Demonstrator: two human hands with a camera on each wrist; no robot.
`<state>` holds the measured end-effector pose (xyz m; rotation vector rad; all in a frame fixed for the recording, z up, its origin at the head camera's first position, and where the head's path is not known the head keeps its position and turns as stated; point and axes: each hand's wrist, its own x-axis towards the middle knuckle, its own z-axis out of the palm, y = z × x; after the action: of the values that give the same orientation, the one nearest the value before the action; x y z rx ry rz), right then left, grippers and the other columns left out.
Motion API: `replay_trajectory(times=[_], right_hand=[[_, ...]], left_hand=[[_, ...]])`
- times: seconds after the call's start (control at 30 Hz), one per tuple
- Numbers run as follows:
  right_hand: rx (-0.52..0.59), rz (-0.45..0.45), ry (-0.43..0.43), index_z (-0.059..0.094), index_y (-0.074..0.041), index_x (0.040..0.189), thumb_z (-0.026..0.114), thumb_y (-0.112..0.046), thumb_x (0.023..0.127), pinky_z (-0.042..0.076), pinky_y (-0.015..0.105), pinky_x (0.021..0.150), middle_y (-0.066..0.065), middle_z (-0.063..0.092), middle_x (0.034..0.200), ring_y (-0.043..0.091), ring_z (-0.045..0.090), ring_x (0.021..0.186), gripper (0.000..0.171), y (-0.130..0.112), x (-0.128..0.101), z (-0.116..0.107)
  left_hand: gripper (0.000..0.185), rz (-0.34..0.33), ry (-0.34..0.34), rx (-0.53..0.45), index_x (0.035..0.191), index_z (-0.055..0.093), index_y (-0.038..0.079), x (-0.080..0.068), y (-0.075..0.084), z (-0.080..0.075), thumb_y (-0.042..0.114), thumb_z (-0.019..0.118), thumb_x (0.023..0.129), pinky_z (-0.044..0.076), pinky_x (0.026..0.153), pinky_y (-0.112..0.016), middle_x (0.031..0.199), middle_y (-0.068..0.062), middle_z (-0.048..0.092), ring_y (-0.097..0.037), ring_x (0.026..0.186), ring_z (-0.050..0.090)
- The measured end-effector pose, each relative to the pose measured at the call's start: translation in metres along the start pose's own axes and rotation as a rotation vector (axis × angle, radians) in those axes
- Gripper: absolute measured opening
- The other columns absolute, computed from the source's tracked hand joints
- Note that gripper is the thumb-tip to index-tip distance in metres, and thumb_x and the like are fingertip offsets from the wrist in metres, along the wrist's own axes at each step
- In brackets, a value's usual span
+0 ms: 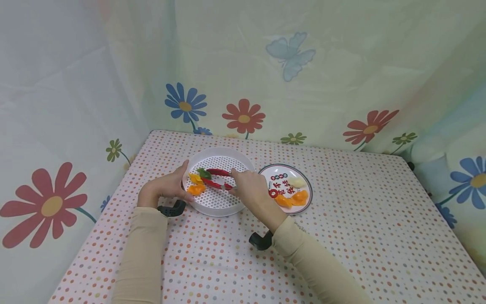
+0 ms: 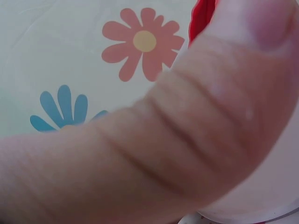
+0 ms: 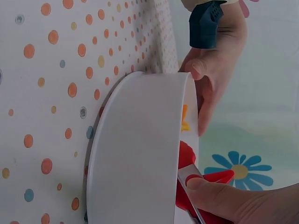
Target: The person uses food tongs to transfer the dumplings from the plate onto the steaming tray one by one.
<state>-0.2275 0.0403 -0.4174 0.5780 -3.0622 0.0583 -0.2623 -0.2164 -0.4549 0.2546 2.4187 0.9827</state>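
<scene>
A white perforated round basket [image 1: 222, 203] sits on the dotted tablecloth. My left hand [image 1: 172, 185] grips its left rim, thumb along the wall; the right wrist view shows this hand [image 3: 216, 74] at the basket's wall [image 3: 140, 154]. My right hand [image 1: 247, 185] holds red tongs [image 1: 217, 179] reaching into the basket, their tips at a green piece [image 1: 204, 173]. Yellow [image 1: 195, 178] and orange [image 1: 196, 189] pieces lie beside it. The left wrist view is mostly filled by my thumb [image 2: 187, 130], with a bit of the red tongs [image 2: 201, 18] behind it.
A printed plate [image 1: 306, 182] to the right of the basket holds orange pieces [image 1: 292, 198] and a pale piece [image 1: 297, 182]. Flowered curtains close in the table at the back and both sides. Bare tablecloth [image 1: 360, 219] stretches to the right and front.
</scene>
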Motion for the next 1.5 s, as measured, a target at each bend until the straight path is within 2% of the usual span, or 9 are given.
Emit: replay_trajectory(times=[0.3,0.47,0.73,0.97,1.07,1.13,1.2,1.3,1.5], right_hand=[[0.046,0.045,-0.032,0.053,-0.019,0.135,0.076,-0.043,0.076,0.053,0.03,0.057,0.004,0.072,0.106,0.022,0.067,0.079,0.067,0.005,-0.002,0.0],[0.058,0.061,-0.024,0.054,-0.02,0.133,0.078,-0.042,0.075,0.048,0.027,0.05,0.004,0.073,0.103,0.02,0.062,0.067,0.067,0.011,-0.006,-0.002],[0.116,0.153,0.027,0.049,-0.019,0.139,0.078,-0.044,0.074,0.031,0.024,0.04,0.003,0.071,0.081,0.017,0.047,0.051,0.075,0.037,-0.024,-0.008],[0.149,0.287,0.094,0.044,-0.019,0.143,0.078,-0.047,0.073,0.02,0.026,0.042,0.0,0.052,0.053,0.015,0.026,0.048,0.083,0.08,-0.05,-0.025],[0.183,0.36,0.071,0.039,-0.018,0.146,0.077,-0.046,0.075,0.025,0.026,0.044,0.007,0.061,0.065,0.018,0.033,0.05,0.086,0.1,-0.057,-0.035],[0.182,0.412,0.048,0.035,-0.018,0.148,0.076,-0.047,0.075,0.028,0.026,0.045,0.013,0.07,0.088,0.023,0.044,0.057,0.089,0.114,-0.062,-0.04],[0.179,0.441,0.036,0.031,-0.018,0.149,0.076,-0.047,0.076,0.033,0.027,0.047,0.02,0.066,0.114,0.031,0.054,0.071,0.091,0.13,-0.069,-0.044],[0.175,0.443,0.035,0.031,-0.015,0.149,0.075,-0.047,0.076,0.041,0.028,0.05,0.026,0.053,0.132,0.041,0.058,0.094,0.091,0.156,-0.078,-0.047],[0.201,0.423,-0.049,0.036,-0.011,0.146,0.076,-0.05,0.073,0.051,0.052,0.07,0.033,0.044,0.136,0.052,0.046,0.112,0.092,0.205,-0.097,-0.047]], left_hand=[[0.136,0.03,-0.004,0.001,0.15,-0.018,0.009,0.002,-0.002,0.0,0.036,0.086,0.066,0.007,0.116,-0.059,0.16,-0.02,-0.004,-0.039,0.147,0.003],[0.135,0.022,-0.005,0.008,0.15,-0.018,0.009,0.002,-0.003,-0.001,0.036,0.086,0.067,0.007,0.116,-0.058,0.16,-0.019,-0.004,-0.038,0.147,0.003],[0.136,0.03,-0.007,0.011,0.15,-0.019,0.009,0.001,-0.002,-0.001,0.035,0.086,0.067,0.007,0.116,-0.058,0.159,-0.022,-0.005,-0.04,0.146,0.002],[0.137,0.023,0.001,0.021,0.15,-0.019,0.008,0.001,-0.003,0.0,0.034,0.086,0.066,0.008,0.116,-0.058,0.159,-0.022,-0.004,-0.04,0.146,0.004],[0.138,0.023,0.0,0.014,0.15,-0.018,0.008,0.001,-0.002,0.001,0.034,0.087,0.065,0.008,0.116,-0.058,0.159,-0.021,-0.004,-0.04,0.146,0.004],[0.138,0.025,-0.002,0.013,0.15,-0.018,0.008,0.0,-0.001,0.001,0.034,0.087,0.064,0.008,0.116,-0.058,0.159,-0.021,-0.004,-0.039,0.146,0.003],[0.137,0.028,-0.007,0.014,0.15,-0.018,0.008,0.0,-0.001,0.001,0.034,0.087,0.065,0.008,0.116,-0.059,0.159,-0.021,-0.005,-0.039,0.146,0.003],[0.136,0.026,-0.011,0.013,0.15,-0.018,0.008,-0.001,0.001,0.002,0.034,0.086,0.066,0.008,0.116,-0.059,0.159,-0.021,-0.006,-0.04,0.146,0.002],[0.137,-0.026,-0.001,0.038,0.15,-0.019,0.01,-0.003,0.001,0.002,0.04,0.085,0.066,0.01,0.114,-0.062,0.159,-0.021,-0.006,-0.042,0.146,0.004]])
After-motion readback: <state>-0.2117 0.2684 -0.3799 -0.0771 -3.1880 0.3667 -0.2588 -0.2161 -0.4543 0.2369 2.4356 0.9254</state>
